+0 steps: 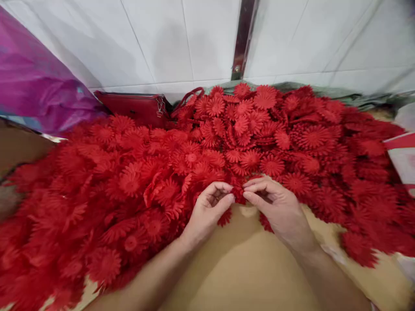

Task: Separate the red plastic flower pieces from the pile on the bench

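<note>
From where I stand, both hands meet at the near edge of a big heap of red flowers (207, 164) spread over the tan tabletop (240, 268). The left hand (209, 207) and the right hand (275, 205) pinch one small red flower piece (239, 193) between thumbs and fingertips, right at the heap's front, just above the bare patch of tabletop. Both are closed on it; neither is free.

To do this well, I judge the grip should stay at the fingertips, light and near the centre of the piece, so the thin petals do not bend. Working over the bare patch keeps the held piece apart from the loose ones.

Behind the heap lie a red bag (136, 108) against the white wall (162, 39) and a purple sheet (32, 86) to the left.
</note>
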